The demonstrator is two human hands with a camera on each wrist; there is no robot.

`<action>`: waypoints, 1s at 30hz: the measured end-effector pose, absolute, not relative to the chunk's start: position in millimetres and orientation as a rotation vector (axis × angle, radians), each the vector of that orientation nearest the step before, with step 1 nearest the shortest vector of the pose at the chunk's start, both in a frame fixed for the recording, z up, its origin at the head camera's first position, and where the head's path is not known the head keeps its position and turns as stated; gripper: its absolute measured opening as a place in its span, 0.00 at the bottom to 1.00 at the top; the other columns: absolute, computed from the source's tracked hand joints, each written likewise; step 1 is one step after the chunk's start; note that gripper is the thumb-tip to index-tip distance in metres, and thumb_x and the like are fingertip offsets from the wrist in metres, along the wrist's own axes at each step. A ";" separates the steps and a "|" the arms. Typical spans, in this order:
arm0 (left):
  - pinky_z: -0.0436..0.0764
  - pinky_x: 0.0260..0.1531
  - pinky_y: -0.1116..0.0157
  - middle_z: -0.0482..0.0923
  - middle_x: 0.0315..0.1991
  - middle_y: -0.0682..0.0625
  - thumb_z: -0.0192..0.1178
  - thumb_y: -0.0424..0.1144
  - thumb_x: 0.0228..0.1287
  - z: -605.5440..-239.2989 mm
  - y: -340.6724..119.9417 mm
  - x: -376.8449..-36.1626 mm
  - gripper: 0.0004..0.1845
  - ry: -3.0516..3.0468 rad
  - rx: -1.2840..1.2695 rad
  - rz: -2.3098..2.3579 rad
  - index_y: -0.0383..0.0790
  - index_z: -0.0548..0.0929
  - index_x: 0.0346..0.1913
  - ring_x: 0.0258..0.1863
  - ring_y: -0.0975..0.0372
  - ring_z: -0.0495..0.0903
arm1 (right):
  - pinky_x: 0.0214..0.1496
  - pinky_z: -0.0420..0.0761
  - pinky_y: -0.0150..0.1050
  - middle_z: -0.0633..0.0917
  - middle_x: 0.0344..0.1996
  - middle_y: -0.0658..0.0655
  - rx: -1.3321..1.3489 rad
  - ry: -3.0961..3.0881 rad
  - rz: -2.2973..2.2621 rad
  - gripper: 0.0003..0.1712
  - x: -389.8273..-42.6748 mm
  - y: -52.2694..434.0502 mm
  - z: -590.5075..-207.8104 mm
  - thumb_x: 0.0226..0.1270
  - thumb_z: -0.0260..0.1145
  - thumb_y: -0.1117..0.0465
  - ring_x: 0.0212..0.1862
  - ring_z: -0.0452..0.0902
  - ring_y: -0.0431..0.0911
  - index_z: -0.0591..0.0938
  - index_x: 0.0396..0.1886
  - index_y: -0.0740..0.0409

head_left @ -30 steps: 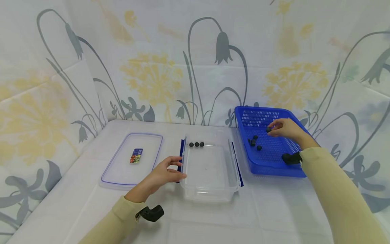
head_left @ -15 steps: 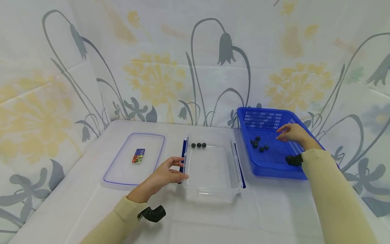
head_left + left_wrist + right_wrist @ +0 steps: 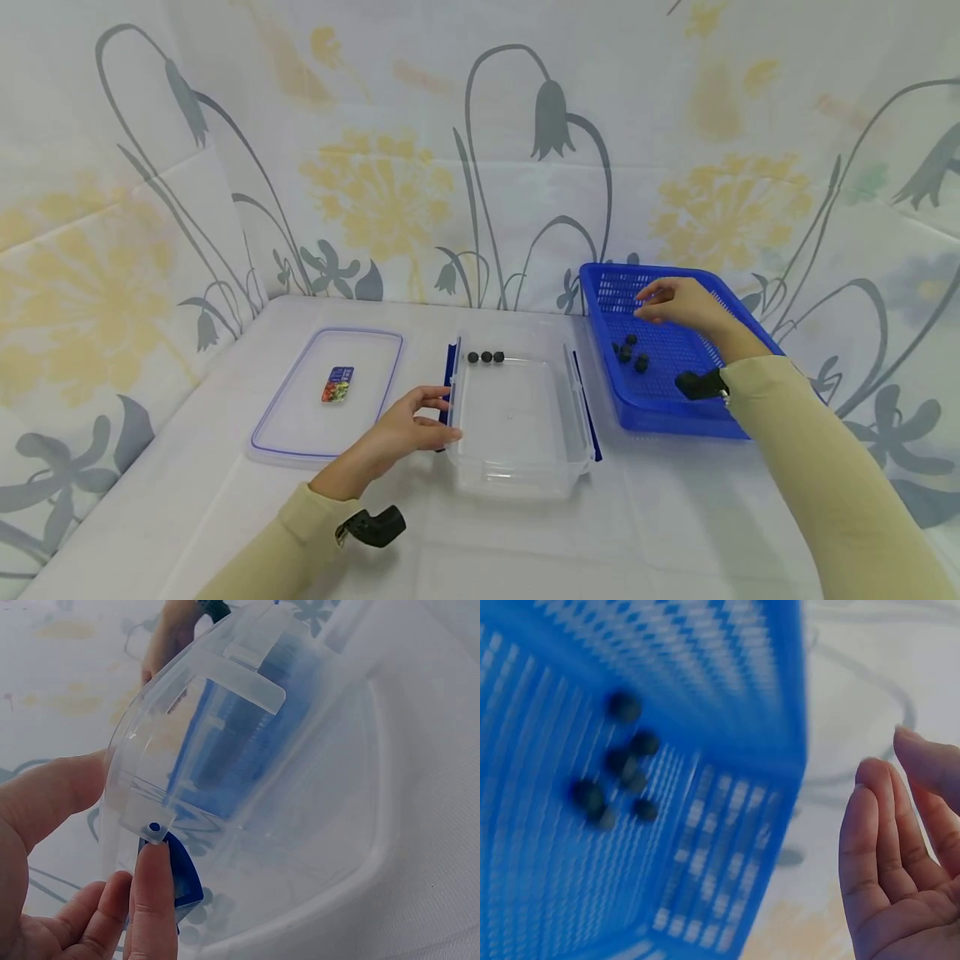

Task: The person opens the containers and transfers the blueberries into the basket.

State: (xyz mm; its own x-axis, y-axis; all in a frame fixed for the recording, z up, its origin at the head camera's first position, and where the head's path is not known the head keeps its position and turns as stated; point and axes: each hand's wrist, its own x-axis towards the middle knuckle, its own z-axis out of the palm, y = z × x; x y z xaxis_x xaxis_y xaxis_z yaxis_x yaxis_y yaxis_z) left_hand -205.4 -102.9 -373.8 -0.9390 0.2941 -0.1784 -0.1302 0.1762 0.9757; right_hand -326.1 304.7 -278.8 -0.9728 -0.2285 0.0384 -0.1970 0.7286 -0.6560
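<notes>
A clear plastic container (image 3: 513, 417) with blue side clips stands in the middle of the table. Three small dark balls (image 3: 487, 357) sit in a row at its far left end. My left hand (image 3: 397, 429) holds its left side, the thumb at the rim and a fingertip by the blue clip (image 3: 187, 877). Over the blue basket (image 3: 678, 421) at the right hovers my right hand (image 3: 686, 307). Its thumb and fingers are apart, and nothing shows between them in the right wrist view. Several loose dark balls (image 3: 622, 707) lie on the basket floor.
A clear lid (image 3: 292, 429) with a blue edge and a coloured label (image 3: 337, 385) lies flat left of the container. A white cloth covers the table (image 3: 487, 550), and a flower-patterned curtain (image 3: 375, 108) hangs behind.
My right hand has let go of a dark ball, which now lies beside the others in the basket. That hand has since risen slightly and shifted left. My left hand stays put.
</notes>
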 end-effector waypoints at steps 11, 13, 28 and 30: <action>0.80 0.43 0.60 0.67 0.54 0.43 0.69 0.34 0.53 -374.8 -102.3 -207.4 0.36 2.129 0.157 1.814 0.37 0.64 0.65 0.41 0.58 0.76 | 0.42 0.79 0.42 0.82 0.34 0.60 -0.472 2.792 -1.181 0.16 -326.7 245.9 -278.8 0.60 0.67 0.63 0.38 0.79 0.53 0.78 0.45 0.67; 0.80 0.43 0.60 0.67 0.54 0.43 0.69 0.34 0.53 -374.7 -102.4 -207.6 0.36 2.129 0.157 1.815 0.36 0.64 0.64 0.41 0.58 0.76 | 0.44 0.79 0.46 0.82 0.34 0.60 -0.501 2.771 -1.199 0.16 -327.3 235.8 -280.2 0.60 0.67 0.64 0.39 0.79 0.55 0.78 0.45 0.67; 0.80 0.44 0.60 0.66 0.55 0.42 0.68 0.33 0.54 -374.8 -103.6 -206.0 0.36 2.108 0.176 1.821 0.36 0.63 0.65 0.41 0.58 0.76 | 0.43 0.79 0.40 0.83 0.33 0.57 -0.513 2.650 -1.242 0.15 -330.0 166.1 -299.2 0.59 0.68 0.62 0.35 0.78 0.50 0.79 0.44 0.62; 0.80 0.44 0.60 0.66 0.55 0.42 0.68 0.33 0.54 -374.4 -103.4 -205.7 0.36 2.109 0.182 1.822 0.36 0.63 0.65 0.41 0.58 0.76 | 0.44 0.79 0.39 0.82 0.34 0.57 -0.502 2.636 -1.251 0.15 -331.6 159.9 -303.4 0.59 0.68 0.62 0.37 0.78 0.52 0.79 0.45 0.62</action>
State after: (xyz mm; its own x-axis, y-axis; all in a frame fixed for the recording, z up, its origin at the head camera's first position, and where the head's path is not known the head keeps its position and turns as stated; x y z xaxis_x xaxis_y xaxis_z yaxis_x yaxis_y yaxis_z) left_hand -205.7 -103.4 -374.4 -0.9317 0.3181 -0.1757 -0.1275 0.1667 0.9777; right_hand -331.6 159.9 -303.4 -0.9268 -0.3751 -0.0178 -0.2234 0.5888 -0.7768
